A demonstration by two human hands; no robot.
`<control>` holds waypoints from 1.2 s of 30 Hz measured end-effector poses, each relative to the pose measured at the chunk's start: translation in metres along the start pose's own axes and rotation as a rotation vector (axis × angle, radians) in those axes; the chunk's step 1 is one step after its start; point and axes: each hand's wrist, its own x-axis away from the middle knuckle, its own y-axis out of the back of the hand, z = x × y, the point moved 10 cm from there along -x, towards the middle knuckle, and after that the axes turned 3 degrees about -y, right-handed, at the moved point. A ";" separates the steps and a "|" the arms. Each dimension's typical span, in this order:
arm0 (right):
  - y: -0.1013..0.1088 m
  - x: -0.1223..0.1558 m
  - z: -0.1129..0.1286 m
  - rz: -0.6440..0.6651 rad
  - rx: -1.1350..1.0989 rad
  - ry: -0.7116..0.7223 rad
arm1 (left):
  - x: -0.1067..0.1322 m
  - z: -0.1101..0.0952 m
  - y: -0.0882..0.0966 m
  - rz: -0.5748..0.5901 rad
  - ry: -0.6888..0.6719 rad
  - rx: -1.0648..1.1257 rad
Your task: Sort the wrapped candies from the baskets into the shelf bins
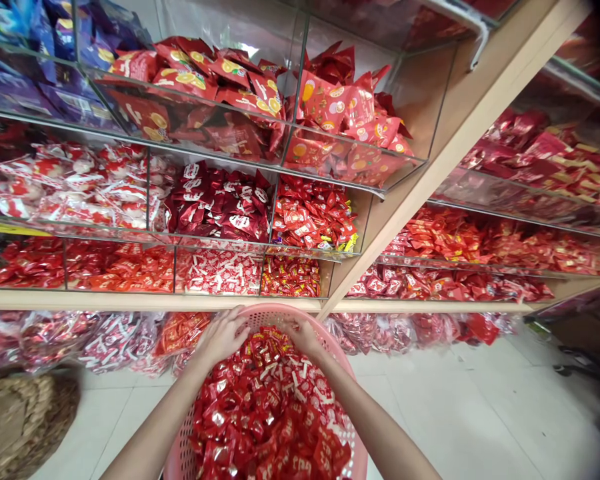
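Note:
A pink plastic basket (pixel 275 313) sits right below me, filled with small red and white wrapped candies (pixel 270 413). My left hand (pixel 223 337) rests palm down on the candies at the basket's far left, fingers bent into the pile. My right hand (pixel 303 335) is at the far right rim, fingers curled down among the wrappers. What either hand grips, if anything, is hidden. Just beyond the basket stands a wooden shelf edge (pixel 145 301) with clear bins of red sweets.
Tiered acrylic bins (pixel 220 220) of red candy packets fill the shelves ahead and to the right. Bags of sweets (pixel 115 340) lie under the lowest shelf. A woven straw basket (pixel 25 420) is at lower left. White tiled floor (pixel 460 407) stretches to the right.

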 end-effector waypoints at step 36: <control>0.070 -0.024 0.119 -0.465 0.491 0.394 | 0.000 0.002 0.000 0.004 0.021 0.026</control>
